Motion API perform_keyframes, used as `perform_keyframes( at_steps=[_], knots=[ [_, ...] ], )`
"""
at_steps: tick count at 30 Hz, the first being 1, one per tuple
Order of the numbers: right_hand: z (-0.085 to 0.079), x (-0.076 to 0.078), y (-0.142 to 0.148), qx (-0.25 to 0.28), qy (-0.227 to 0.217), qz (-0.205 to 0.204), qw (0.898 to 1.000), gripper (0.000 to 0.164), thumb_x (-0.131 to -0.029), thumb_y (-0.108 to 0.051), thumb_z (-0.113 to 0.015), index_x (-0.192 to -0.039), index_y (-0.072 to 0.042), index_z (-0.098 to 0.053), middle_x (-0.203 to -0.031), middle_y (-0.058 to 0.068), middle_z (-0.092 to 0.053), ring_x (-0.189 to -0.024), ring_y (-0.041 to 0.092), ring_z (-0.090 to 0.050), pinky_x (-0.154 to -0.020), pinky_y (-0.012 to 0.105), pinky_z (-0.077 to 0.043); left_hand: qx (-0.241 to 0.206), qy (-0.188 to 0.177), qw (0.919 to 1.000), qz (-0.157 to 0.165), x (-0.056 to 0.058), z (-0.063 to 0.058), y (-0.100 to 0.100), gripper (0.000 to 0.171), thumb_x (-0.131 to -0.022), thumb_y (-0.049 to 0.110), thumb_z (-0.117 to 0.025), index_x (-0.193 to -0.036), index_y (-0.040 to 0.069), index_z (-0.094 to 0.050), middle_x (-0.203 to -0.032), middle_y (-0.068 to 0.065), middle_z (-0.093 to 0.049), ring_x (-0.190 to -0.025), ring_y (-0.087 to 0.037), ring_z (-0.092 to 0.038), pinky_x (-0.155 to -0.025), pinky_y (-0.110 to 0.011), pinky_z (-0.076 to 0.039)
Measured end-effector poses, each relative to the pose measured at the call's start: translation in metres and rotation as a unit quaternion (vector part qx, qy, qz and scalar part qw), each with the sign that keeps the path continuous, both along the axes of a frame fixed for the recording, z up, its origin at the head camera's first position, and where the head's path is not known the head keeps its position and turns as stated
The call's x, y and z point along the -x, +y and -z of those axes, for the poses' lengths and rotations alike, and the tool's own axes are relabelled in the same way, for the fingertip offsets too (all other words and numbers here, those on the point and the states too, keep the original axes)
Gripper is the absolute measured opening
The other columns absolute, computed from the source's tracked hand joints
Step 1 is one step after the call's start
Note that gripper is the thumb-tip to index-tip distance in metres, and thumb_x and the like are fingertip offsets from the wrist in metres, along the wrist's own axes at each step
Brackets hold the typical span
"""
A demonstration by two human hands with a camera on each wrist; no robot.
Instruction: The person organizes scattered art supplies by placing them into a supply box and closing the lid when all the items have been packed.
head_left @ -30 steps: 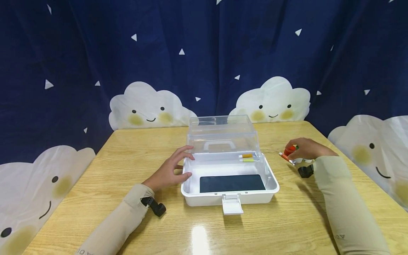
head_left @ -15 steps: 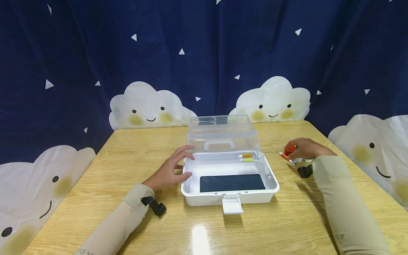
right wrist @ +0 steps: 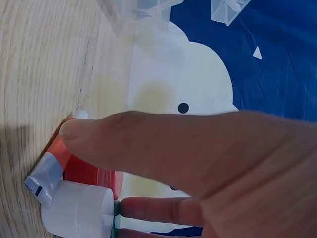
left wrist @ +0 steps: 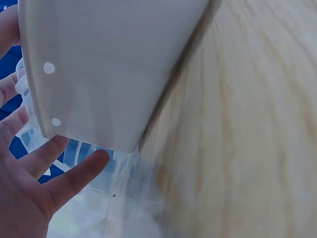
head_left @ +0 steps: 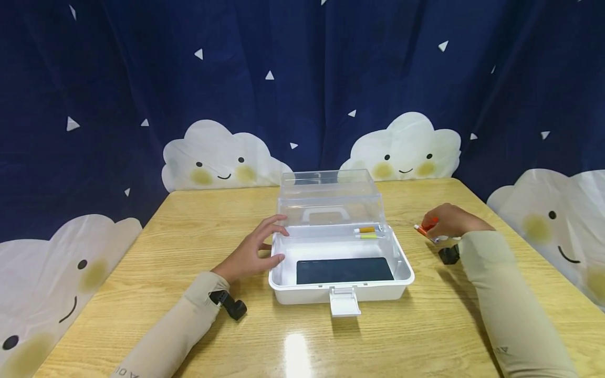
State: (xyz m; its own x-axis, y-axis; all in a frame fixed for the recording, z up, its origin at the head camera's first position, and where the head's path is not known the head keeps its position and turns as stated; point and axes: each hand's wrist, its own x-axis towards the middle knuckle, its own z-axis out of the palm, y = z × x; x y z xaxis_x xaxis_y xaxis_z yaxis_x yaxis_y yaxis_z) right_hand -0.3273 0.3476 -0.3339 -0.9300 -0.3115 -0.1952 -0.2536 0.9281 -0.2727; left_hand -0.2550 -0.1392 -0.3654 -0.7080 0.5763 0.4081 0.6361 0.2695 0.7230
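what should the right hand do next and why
Probably pinch the orange tube with the right hand and lift it toward the open box. The thumb already lies across the tube, two similar tubes lie inside the box, and its clear lid is raised, so the way in looks open.

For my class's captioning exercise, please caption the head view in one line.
Left hand at an open white box, two small tubes inside; right hand at a red-orange tube.
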Motion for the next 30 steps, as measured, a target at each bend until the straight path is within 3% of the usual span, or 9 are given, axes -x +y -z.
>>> perform_keyframes(
  at_steps=[5, 9, 11, 16, 23, 30],
  knots=[
    [0.001, 0.0, -0.005, -0.024, 0.019, -0.017, 0.999, 0.018, -0.073, -0.01, -0.07, -0.09, -0.005, -0.071, -0.08, 0.001, -0.059, -0.071, 0.02, -0.048, -0.061, 0.03, -0.04, 0.0, 0.0, 1.0, 0.001, 0.0, 0.001, 0.0, 0.039, -0.084, 0.005, -0.069, -0.12, 0.004, -0.053, -0.155, -0.007, -0.025, -0.137, -0.034, -0.034, -0.09, -0.05, -0.051],
    [0.0, -0.001, -0.007, -0.05, 0.029, -0.01, 0.998, 0.005, -0.074, -0.012, -0.071, -0.076, -0.008, -0.069, -0.072, 0.001, -0.054, -0.066, 0.019, -0.045, -0.056, 0.028, -0.036, 0.001, 0.002, 1.0, 0.001, 0.0, 0.002, 0.0, 0.039, -0.084, 0.005, -0.069, -0.121, 0.004, -0.053, -0.155, -0.009, -0.025, -0.136, -0.034, -0.034, -0.089, -0.05, -0.051],
    [0.001, 0.0, -0.007, -0.06, 0.03, -0.004, 0.998, 0.007, -0.075, -0.014, -0.071, -0.071, -0.009, -0.067, -0.069, 0.001, -0.052, -0.064, 0.018, -0.044, -0.055, 0.027, -0.035, 0.002, 0.005, 1.0, 0.001, 0.0, 0.002, 0.0, 0.039, -0.084, 0.005, -0.069, -0.12, 0.003, -0.053, -0.154, -0.009, -0.026, -0.136, -0.036, -0.033, -0.089, -0.05, -0.052],
    [0.002, 0.0, -0.009, -0.074, 0.033, 0.009, 0.997, 0.009, -0.074, -0.016, -0.072, -0.068, -0.01, -0.067, -0.069, 0.002, -0.051, -0.065, 0.02, -0.044, -0.056, 0.029, -0.034, 0.003, 0.007, 1.0, -0.001, 0.0, 0.0, 0.0, 0.039, -0.084, 0.004, -0.069, -0.12, 0.003, -0.053, -0.154, -0.009, -0.026, -0.137, -0.039, -0.031, -0.089, -0.051, -0.052],
    [0.002, -0.002, -0.011, -0.081, 0.04, 0.014, 0.996, 0.008, -0.072, -0.016, -0.071, -0.066, -0.011, -0.07, -0.075, 0.007, -0.05, -0.079, 0.03, -0.039, -0.064, 0.036, -0.029, 0.006, 0.001, 1.0, -0.006, -0.002, -0.002, 0.001, 0.039, -0.085, 0.004, -0.068, -0.121, 0.003, -0.053, -0.154, -0.007, -0.025, -0.138, -0.031, -0.031, -0.09, -0.048, -0.052],
    [0.007, -0.001, -0.012, -0.076, 0.045, 0.039, 0.995, 0.007, -0.071, -0.014, -0.073, -0.075, -0.009, -0.071, -0.085, 0.013, -0.05, -0.084, 0.034, -0.039, -0.068, 0.041, -0.034, 0.004, 0.003, 1.0, -0.003, -0.002, -0.002, 0.001, 0.039, -0.085, 0.004, -0.068, -0.121, 0.003, -0.053, -0.154, -0.008, -0.025, -0.137, -0.04, -0.031, -0.089, -0.051, -0.052]
  ],
)
